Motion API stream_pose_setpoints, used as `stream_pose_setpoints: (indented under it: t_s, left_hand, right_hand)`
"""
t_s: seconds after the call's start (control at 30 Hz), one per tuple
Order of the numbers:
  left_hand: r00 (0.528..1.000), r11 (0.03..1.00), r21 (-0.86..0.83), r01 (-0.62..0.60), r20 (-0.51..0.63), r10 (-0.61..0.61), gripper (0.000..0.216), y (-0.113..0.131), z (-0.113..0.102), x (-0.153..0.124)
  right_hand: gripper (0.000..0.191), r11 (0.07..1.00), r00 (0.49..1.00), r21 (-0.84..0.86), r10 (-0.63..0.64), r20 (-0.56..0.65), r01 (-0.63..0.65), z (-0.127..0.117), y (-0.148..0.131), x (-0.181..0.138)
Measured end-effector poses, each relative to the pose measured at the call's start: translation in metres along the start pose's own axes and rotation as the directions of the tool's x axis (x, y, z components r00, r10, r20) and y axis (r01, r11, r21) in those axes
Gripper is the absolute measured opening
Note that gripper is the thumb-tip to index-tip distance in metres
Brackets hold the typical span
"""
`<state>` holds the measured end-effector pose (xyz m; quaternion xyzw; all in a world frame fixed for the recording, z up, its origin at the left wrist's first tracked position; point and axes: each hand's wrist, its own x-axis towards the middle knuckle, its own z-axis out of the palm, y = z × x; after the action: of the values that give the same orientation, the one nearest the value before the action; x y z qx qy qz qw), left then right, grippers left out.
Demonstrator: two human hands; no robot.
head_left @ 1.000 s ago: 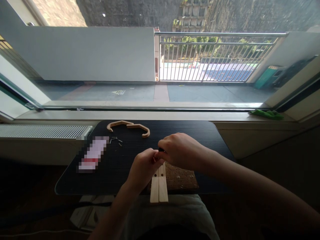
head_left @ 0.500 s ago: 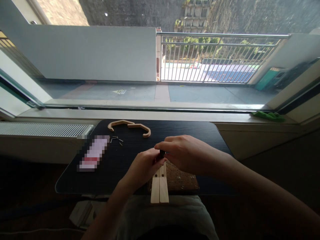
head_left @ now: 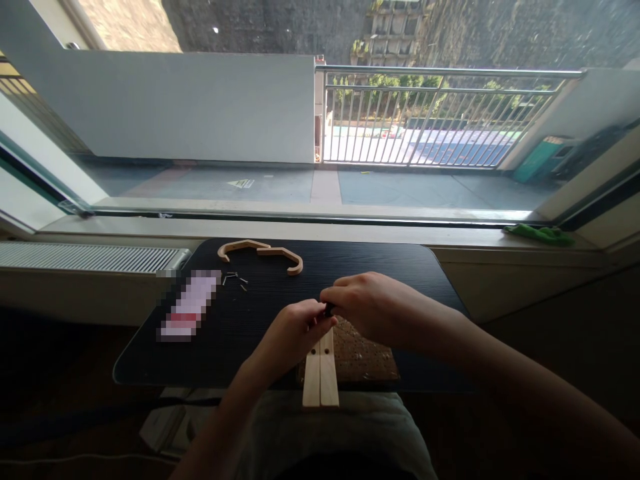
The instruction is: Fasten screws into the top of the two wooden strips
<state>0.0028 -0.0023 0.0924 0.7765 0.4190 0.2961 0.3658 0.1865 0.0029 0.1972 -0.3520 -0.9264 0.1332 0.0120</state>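
My right hand (head_left: 367, 298) is closed over the top of a black, screwdriver-like handle (head_left: 329, 309), of which only a small part shows. Just left of it, my left hand (head_left: 300, 327) has its fingers pinched together low beside the handle. What sits in that pinch is hidden. Below both hands lie two pale wooden strips (head_left: 321, 387), side by side, each with a dark hole. They rest over a brown, pitted board (head_left: 367, 357) and stick out past the table's near edge. My fingers cover the strips' far ends.
The black table (head_left: 265, 307) stands before a window. Two curved wooden hooks (head_left: 280, 252) lie at its far side. Several small screws (head_left: 243, 280) are scattered beside a blurred pink-white item (head_left: 190, 303). A green cloth (head_left: 540, 234) lies on the sill, and a radiator (head_left: 90, 259) is at left.
My right hand's fingers have turned and curled in over the black handle, where the index finger reached out farther before. My left hand stays nearly in place, and the view has shifted slightly.
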Motion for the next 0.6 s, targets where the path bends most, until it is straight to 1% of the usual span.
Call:
stream_pose_setpoints:
  t_s: [0.17,0.3,0.4,0.5,0.6]
  left_hand:
    - [0.999,1.0,0.022,0.005,-0.043,-0.004,0.02,-0.002,0.004,0.0]
    - [0.997,0.999,0.037,-0.007,-0.072,0.009,0.023,-0.002,0.008,-0.001]
    - [0.997,0.998,0.057,0.032,-0.077,-0.028,0.022,0.002,0.01,-0.003]
    - [0.994,0.994,0.074,0.076,-0.082,-0.07,0.02,0.005,0.011,-0.005]
    - [0.997,0.997,0.056,0.06,-0.059,-0.056,0.02,0.003,0.01,-0.006]
  right_hand:
    - [0.015,0.999,1.0,-0.019,0.03,0.01,-0.03,0.001,-0.001,0.001]
    - [0.013,0.998,0.998,-0.027,0.056,-0.013,-0.056,0.003,0.001,-0.001]
    - [0.012,0.998,0.998,-0.023,0.062,-0.008,-0.062,0.003,0.001,-0.002]
    - [0.012,0.996,0.998,-0.058,0.067,-0.004,-0.068,0.004,0.0,-0.002]
    - [0.014,0.99,0.995,-0.1,0.096,-0.024,-0.098,0.005,-0.001,-0.002]
